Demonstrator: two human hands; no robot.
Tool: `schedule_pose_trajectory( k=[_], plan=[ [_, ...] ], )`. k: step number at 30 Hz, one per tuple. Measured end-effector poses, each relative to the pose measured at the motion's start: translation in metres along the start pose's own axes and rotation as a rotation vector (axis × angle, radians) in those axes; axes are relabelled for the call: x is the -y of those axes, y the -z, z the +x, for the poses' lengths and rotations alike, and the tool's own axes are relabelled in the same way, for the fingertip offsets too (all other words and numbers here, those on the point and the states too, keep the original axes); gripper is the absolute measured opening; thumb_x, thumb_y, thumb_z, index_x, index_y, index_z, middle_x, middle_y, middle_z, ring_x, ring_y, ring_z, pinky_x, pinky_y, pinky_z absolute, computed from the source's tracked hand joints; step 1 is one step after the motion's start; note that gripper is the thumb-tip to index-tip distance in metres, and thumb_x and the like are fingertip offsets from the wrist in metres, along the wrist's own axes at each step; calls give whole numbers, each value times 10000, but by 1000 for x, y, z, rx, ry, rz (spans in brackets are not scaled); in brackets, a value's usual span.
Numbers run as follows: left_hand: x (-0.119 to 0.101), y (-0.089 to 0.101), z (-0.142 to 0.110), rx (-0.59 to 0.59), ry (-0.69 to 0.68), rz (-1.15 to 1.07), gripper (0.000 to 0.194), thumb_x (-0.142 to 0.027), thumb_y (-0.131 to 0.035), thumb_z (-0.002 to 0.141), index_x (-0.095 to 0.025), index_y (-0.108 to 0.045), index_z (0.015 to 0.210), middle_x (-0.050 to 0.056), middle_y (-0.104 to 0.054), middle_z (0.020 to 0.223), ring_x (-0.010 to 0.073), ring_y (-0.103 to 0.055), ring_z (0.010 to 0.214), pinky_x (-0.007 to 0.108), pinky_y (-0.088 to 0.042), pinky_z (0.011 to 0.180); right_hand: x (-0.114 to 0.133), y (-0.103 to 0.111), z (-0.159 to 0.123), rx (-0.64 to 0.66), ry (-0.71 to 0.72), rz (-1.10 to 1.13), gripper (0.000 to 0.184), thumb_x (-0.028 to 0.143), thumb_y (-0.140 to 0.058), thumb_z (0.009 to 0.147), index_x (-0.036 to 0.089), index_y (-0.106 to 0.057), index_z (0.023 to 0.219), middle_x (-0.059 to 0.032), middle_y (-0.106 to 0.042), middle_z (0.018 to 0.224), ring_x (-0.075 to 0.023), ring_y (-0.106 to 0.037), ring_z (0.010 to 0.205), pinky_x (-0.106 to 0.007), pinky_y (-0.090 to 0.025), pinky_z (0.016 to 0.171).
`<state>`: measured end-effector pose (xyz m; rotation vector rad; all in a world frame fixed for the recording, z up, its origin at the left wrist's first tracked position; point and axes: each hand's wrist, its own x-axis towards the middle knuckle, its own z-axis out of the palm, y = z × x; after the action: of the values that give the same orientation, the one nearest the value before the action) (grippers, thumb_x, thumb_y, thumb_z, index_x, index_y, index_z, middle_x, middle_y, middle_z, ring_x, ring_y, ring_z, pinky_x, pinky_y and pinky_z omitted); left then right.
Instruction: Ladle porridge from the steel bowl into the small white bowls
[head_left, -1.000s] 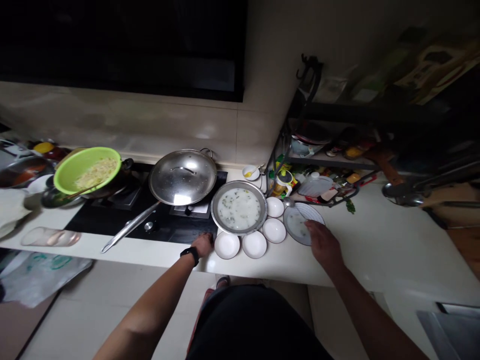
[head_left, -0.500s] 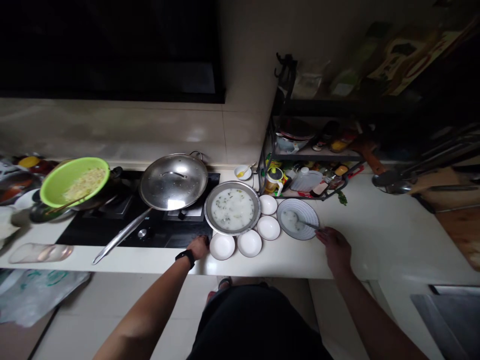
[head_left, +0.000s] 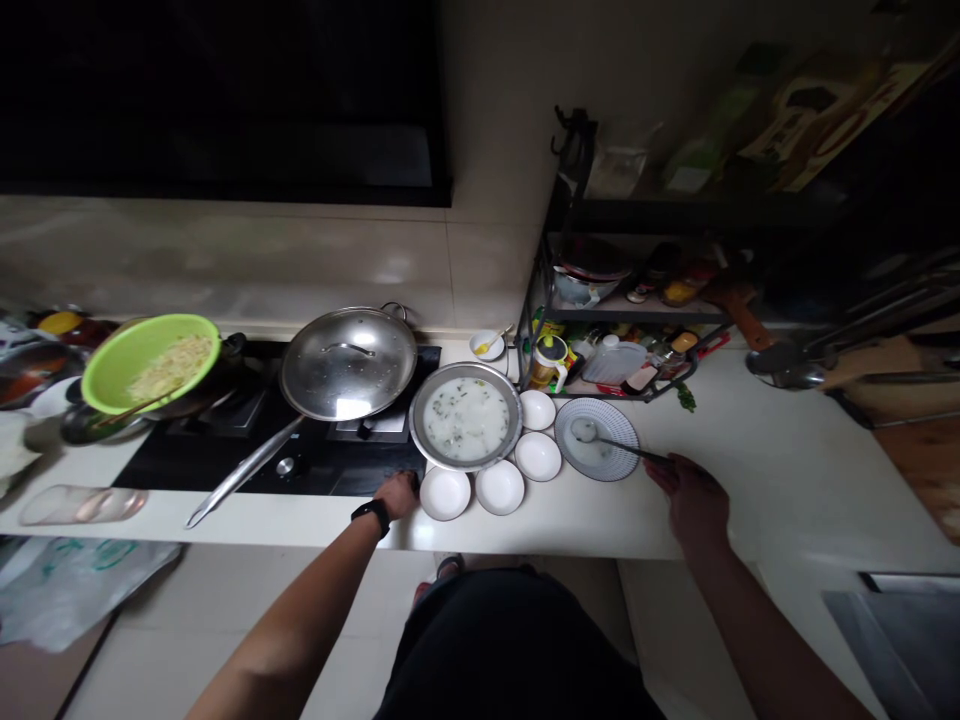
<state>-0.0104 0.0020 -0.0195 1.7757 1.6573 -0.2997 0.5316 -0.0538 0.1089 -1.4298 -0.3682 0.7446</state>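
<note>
The right hand [head_left: 697, 502] gripped the ladle [head_left: 636, 452] by its handle, whose long axis ran toward ten o'clock — down into the plate [head_left: 616, 424] on the bench [head_left: 720, 420]. From the plate, the basin [head_left: 421, 405] lay near nine o'clock, with two bowls between. The left hand [head_left: 396, 493] rested by the hob [head_left: 322, 465], well apart — whether open or closed, I couldn't tell.

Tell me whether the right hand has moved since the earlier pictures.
Yes: the right hand has moved rightward, farther from the patterned plate, judged against the black rack.
</note>
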Motion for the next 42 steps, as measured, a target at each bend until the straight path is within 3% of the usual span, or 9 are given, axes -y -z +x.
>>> schedule_pose_trajectory(
  k=[10,15,20,25,28,31,35,38,42],
  plan=[
    [-10,6,-8,-10,24,30,228,-306,-625,940,-146,-749,1045,195,-782,1157,298,-756,1067,338,-545,897,30,-55,-18,97,13,10,454,443,-982,660,140,-699,845,-54,-768,774,-261,-808,654,-424,-720,696],
    [-13,8,-11,-26,29,37,235,-308,-614,944,-156,-752,1058,186,-780,1169,288,-754,1069,337,-543,922,9,-105,-39,222,-68,-21,523,525,-997,613,168,-695,848,-38,-783,787,-268,-820,689,-407,-707,696],
    [-12,7,-11,-29,22,22,261,-341,-626,944,-156,-747,1083,182,-777,1176,289,-749,1091,339,-546,940,-23,-155,-69,407,-59,-201,507,641,-839,790,179,-701,944,-75,-791,740,-275,-820,716,-426,-696,746],
    [-10,4,-9,-34,15,21,267,-335,-650,920,-155,-745,1093,182,-770,1203,298,-732,1137,349,-537,984,-26,-168,-93,789,575,-585,317,432,-530,1061,206,-749,1099,-137,-829,1039,-288,-812,980,-468,-662,926],
    [-8,3,-8,-36,9,20,269,-336,-646,924,-159,-745,1102,177,-772,1208,296,-729,1145,344,-531,986,-22,-162,-104,1069,1047,-834,331,206,-496,1043,211,-759,1244,-157,-767,1309,-283,-752,1176,-438,-617,1033],
    [-7,3,-8,-24,7,15,266,-329,-624,939,-157,-745,1102,180,-776,1191,293,-739,1111,346,-534,957,-23,-153,-111,1262,1278,-983,398,118,-498,1010,204,-743,1313,-149,-765,1309,-262,-762,1118,-389,-647,955],
    [-8,3,-9,-27,9,19,265,-319,-613,943,-146,-744,1095,196,-773,1184,304,-741,1105,356,-532,948,-23,-132,-99,1128,1286,-983,404,122,-466,1034,201,-738,1322,-134,-769,1309,-249,-756,1150,-374,-626,1008],
    [-9,5,-10,-31,7,23,262,-322,-602,947,-146,-745,1078,202,-773,1176,314,-745,1088,366,-536,928,-20,-116,-69,884,1161,-980,376,182,-447,1063,198,-749,1287,-136,-776,1291,-264,-748,1182,-397,-612,1046],
    [-11,8,-11,-12,13,25,249,-302,-601,943,-147,-748,1071,193,-777,1164,307,-749,1074,354,-537,912,-25,-109,-27,792,996,-1012,381,258,-428,1059,212,-778,1202,-132,-804,1212,-281,-767,1128,-426,-632,999]
  ],
)
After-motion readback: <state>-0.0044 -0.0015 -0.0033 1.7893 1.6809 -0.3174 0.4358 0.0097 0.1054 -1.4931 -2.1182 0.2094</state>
